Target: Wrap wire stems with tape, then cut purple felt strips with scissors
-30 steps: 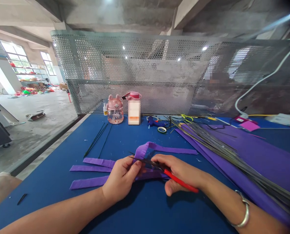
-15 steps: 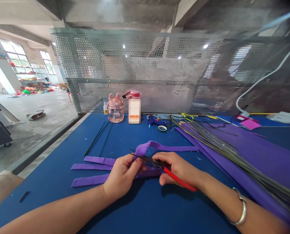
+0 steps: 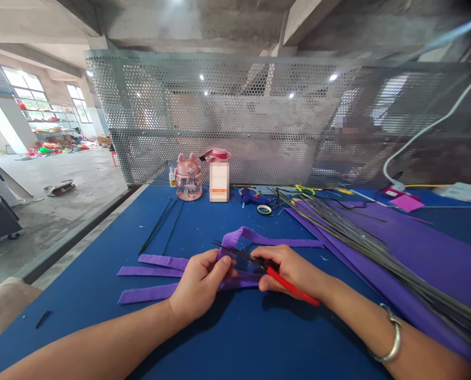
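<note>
Between its thumb and fingers, my left hand (image 3: 201, 279) pinches a purple fabric strip (image 3: 277, 240), which arches up from the hand and trails to the right across the table. My right hand (image 3: 289, 269) is closed on red-handled scissors (image 3: 285, 282). Their dark, slightly parted blades point left, crossing the strip just above my left thumb. Beneath and beside my left hand lie several more purple strips (image 3: 148, 293), partly hidden by it. Whether the blades have cut into the strip cannot be made out.
On the blue table (image 3: 204, 348) stand a pink bear-shaped bottle (image 3: 188, 179) and a second pink-topped bottle (image 3: 219, 179). Behind them are a blue glue gun (image 3: 253, 197) and a tape roll (image 3: 264, 210). Thin stems (image 3: 378, 264) lie over purple fabric (image 3: 429, 243) at right. A perforated screen (image 3: 227, 116) closes the back.
Both hands stay nearly in place, with the strip still pinched on the left. The scissors have shifted very slightly against the strip. The whole view has moved a little.
</note>
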{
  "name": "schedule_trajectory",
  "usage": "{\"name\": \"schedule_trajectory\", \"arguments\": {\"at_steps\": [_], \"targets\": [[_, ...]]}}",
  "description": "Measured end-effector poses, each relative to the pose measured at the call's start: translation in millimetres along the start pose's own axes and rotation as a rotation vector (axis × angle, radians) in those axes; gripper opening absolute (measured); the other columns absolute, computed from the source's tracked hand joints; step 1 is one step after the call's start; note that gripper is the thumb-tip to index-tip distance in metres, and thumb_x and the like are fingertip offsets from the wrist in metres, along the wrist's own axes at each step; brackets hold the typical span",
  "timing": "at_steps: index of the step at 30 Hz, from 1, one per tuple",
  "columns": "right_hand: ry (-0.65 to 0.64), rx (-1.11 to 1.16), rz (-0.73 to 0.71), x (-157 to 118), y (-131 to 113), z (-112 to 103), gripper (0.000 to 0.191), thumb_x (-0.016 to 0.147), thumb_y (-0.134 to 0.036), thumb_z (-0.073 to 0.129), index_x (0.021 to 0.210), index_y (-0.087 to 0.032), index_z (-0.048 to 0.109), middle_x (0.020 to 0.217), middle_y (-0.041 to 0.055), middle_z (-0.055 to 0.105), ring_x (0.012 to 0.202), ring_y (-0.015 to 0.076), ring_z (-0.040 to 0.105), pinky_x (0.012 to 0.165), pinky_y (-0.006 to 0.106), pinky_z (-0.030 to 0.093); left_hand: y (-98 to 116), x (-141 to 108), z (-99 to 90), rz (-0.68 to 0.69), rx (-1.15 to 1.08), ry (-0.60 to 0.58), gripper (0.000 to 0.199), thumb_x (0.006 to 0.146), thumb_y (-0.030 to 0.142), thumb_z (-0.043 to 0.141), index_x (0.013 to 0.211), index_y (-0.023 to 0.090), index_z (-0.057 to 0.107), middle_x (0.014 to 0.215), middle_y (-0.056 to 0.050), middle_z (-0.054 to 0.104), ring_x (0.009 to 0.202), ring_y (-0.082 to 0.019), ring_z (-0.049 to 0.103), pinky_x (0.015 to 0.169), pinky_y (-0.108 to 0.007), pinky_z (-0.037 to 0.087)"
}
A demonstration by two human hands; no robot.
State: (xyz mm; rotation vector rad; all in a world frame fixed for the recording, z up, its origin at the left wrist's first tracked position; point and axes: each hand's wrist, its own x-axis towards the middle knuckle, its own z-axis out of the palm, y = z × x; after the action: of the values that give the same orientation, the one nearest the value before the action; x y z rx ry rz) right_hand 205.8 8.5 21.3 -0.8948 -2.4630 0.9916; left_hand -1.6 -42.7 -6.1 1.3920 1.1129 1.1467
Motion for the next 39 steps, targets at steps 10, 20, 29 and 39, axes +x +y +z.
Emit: {"name": "schedule_trajectory", "arguments": {"at_steps": [10,20,29,39], "targets": [[0.003,-0.106,-0.052,0.1,-1.2,0.5,0.057,0.062,-0.056,0.073,0.097,-0.018,0.052,0.081,-0.0015,0.047,0.064,0.0112,0.035,0.056,0.021,0.034,2.7,0.4,-0.6,0.023,0.024,0.043,0.034,0.084,0.045,0.049,0.073,0.014,0.059,0.065,-0.001,0.061,0.054,-0.009,0.048,0.050,-0.020,0.037],[-0.015,-0.097,-0.086,0.3,-0.6,0.5,0.058,0.064,-0.066,0.065,0.092,-0.016,0.053,0.078,-0.0012,0.044,0.064,0.0115,0.033,0.056,0.022,0.032,-1.7,1.0,-0.8,0.051,0.075,0.018,0.033,0.086,0.041,0.047,0.073,0.014,0.060,0.067,-0.002,0.061,0.056,-0.009,0.048,0.051,-0.020,0.038],[-0.004,-0.003,-0.078,-0.2,1.0,3.3,0.049,0.075,-0.063,0.056,0.084,-0.015,0.054,0.071,-0.0024,0.042,0.060,0.0099,0.030,0.052,0.021,0.028,-2.0,0.9,-1.1,0.066,0.073,0.009,0.031,0.086,0.041,0.047,0.073,0.015,0.059,0.067,-0.002,0.063,0.056,-0.009,0.048,0.052,-0.019,0.037],[-0.014,-0.017,-0.053,0.6,4.4,3.0,0.035,0.082,-0.051,0.056,0.088,-0.016,0.055,0.073,-0.0024,0.046,0.059,0.0093,0.034,0.051,0.020,0.030,-0.9,1.6,-1.3,0.038,0.063,0.010,0.033,0.086,0.043,0.048,0.074,0.014,0.059,0.065,-0.001,0.060,0.055,-0.008,0.046,0.051,-0.019,0.036]]}}
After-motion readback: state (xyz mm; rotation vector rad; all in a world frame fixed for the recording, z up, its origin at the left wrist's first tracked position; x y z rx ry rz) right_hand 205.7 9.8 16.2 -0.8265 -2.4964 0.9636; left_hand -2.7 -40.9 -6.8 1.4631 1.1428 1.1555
